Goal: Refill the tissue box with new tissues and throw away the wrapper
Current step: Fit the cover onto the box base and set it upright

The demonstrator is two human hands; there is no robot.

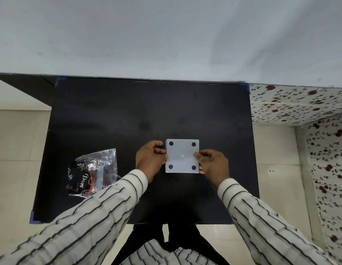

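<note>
A square white tissue box (182, 155) lies bottom-up on the black table (128, 115), showing a flat face with four dark round feet at its corners. My left hand (150, 159) grips its left side, fingers curled over the edge. My right hand (214, 165) holds its right side, thumb on the white face. To the left lies a crumpled clear plastic wrapper (93, 173) with black and red print reading "Dove". I cannot tell whether tissues are in the wrapper or the box.
The table's far edge meets a pale wall (166, 35). Tiled floor (15, 150) lies on both sides. A flower-patterned surface (300, 104) stands to the right. Striped sleeves cover both my forearms.
</note>
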